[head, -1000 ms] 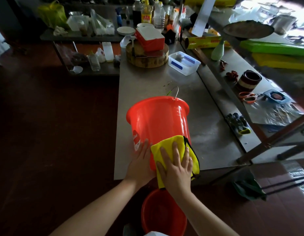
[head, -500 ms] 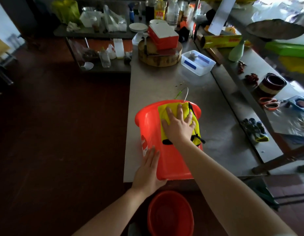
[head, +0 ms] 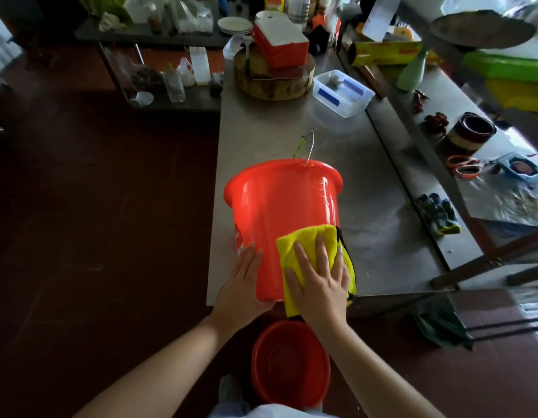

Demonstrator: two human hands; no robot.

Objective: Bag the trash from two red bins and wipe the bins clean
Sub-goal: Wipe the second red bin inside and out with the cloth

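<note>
Nearest, on the floor under the desk edge: second red bin [head: 290, 363], mouth up. Above it, right hand [head: 320, 279] flat, fingers spread, pressing yellow cloth [head: 309, 236] on the outer wall of the first red bin [head: 285, 200], which lies on its side on the desk [head: 382, 236], base toward the person. Left hand [head: 240, 285] lies flat against its flank, steadying. Step judged: wiping the outside. Next probably calls for rolling the bin to unwiped wall. Farther back: clear tub [head: 341, 93].
</note>
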